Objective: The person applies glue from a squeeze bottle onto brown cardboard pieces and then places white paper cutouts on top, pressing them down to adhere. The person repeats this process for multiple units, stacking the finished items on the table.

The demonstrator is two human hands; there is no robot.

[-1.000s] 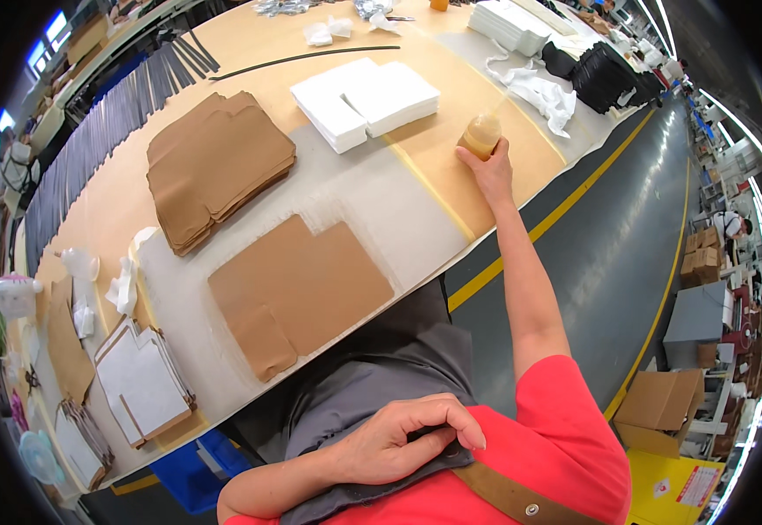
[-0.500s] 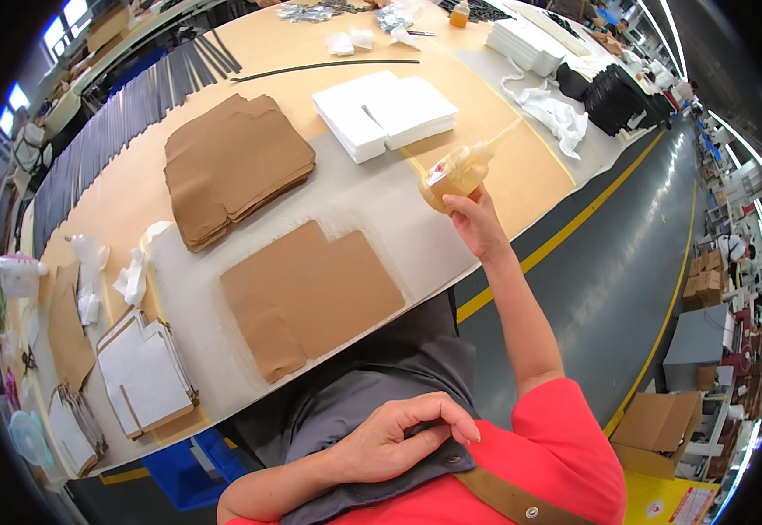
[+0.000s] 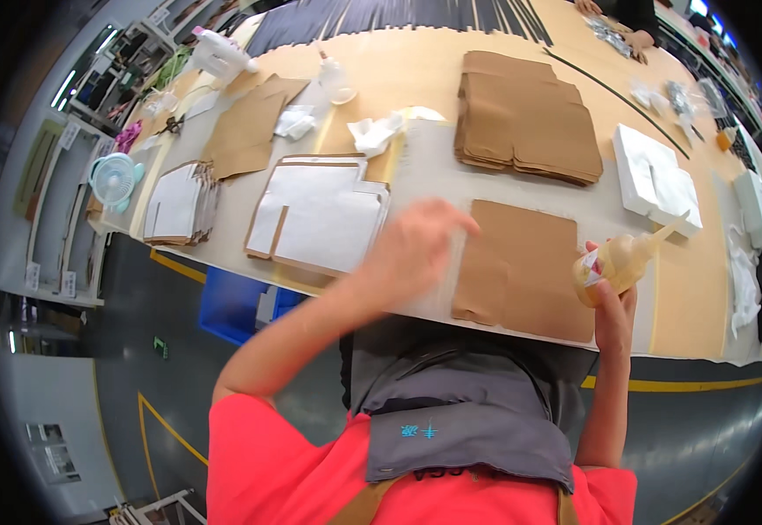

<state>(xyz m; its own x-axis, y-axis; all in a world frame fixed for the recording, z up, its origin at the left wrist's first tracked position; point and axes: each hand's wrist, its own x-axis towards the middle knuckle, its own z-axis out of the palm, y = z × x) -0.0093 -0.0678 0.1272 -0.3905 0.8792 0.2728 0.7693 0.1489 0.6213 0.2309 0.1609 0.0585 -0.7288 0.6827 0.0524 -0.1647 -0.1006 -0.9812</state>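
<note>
My right hand (image 3: 613,306) is closed round a translucent squeeze bottle (image 3: 610,267) of yellowish liquid, its long thin nozzle tilted up to the right. It is over the right edge of a single brown sheet (image 3: 525,271) with a notched outline, lying flat by the table's front edge. My left hand (image 3: 416,249), slightly blurred, is at that sheet's upper left corner, index finger stretched out; nothing shows in it. Whether the fingertip touches the sheet I cannot tell. Beyond the sheet lies a stack of similar brown sheets (image 3: 525,118). Left of it are white-faced panels (image 3: 315,214) with brown edges.
White padded pieces (image 3: 657,179) are stacked at right. Crumpled white tissue (image 3: 375,134), a small fan (image 3: 114,181) and a white bottle (image 3: 221,54) are on the left side. Dark strips (image 3: 398,24) line the far edge. Another person's hand (image 3: 637,44) is at far right. A blue bin (image 3: 232,302) stands below the table.
My view has turned left. My left hand has moved from my chest out over the table to the brown sheet. The bottle in my right hand has come closer to that sheet.
</note>
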